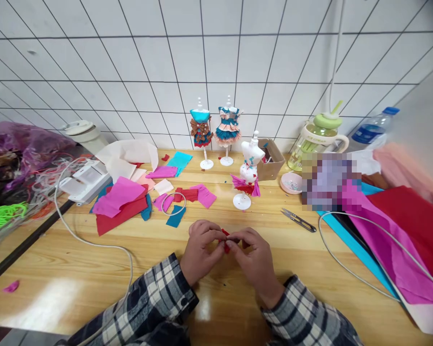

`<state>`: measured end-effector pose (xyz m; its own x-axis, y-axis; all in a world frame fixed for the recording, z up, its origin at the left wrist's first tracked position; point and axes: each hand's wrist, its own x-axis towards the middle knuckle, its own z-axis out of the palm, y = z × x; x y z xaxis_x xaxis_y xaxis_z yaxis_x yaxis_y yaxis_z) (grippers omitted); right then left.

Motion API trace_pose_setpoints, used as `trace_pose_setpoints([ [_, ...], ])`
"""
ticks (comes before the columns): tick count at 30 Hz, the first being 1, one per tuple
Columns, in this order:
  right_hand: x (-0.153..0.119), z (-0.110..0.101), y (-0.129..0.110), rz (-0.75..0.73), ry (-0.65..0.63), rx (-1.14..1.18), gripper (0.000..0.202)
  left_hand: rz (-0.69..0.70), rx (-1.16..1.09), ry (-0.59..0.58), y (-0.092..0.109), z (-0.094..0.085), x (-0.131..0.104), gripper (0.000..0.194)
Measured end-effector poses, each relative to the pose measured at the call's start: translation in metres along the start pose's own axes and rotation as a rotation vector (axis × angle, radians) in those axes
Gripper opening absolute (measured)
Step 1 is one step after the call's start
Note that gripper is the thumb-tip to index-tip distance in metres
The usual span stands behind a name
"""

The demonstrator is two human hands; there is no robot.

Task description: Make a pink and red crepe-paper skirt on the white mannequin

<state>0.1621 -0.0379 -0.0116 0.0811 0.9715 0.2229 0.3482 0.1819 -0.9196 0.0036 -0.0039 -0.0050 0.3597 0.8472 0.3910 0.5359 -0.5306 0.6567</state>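
Fingertips of the left hand (204, 247) and right hand (253, 259) meet, pinching a small, crumpled red paper-like scrap (226, 248) in front of the white plastic-looking pink-and-red-skirted mannequin (250, 171), where light, even pressure should prevent tearing.

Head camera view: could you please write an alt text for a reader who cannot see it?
A person's left hand and right hand pinch a small red piece over a wooden table. Beyond them stand three miniature dress forms, two dressed and one partly dressed; colourful scraps lie to the left, snips to the right.
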Motion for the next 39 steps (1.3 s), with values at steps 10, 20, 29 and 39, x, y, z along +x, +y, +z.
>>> trace_pose_setpoints([
  [10,-0.001,-0.002,0.003,-0.083,-0.047,-0.051,0.012,-0.08,-0.026,-0.08,0.004,-0.001,-0.001,0.009],
  [20,0.008,-0.019,0.003,-0.024,0.049,0.027,0.008,-0.114,0.026,-0.152,-0.021,-0.001,0.012,0.034],
  [29,0.021,-0.025,0.028,0.02,0.0,0.108,0.008,-0.116,0.266,-0.369,-0.007,0.015,0.029,0.012],
  [39,0.013,-0.018,0.024,-0.32,0.028,-0.108,0.012,-0.555,-0.645,-0.292,-0.015,0.009,0.018,0.041],
])
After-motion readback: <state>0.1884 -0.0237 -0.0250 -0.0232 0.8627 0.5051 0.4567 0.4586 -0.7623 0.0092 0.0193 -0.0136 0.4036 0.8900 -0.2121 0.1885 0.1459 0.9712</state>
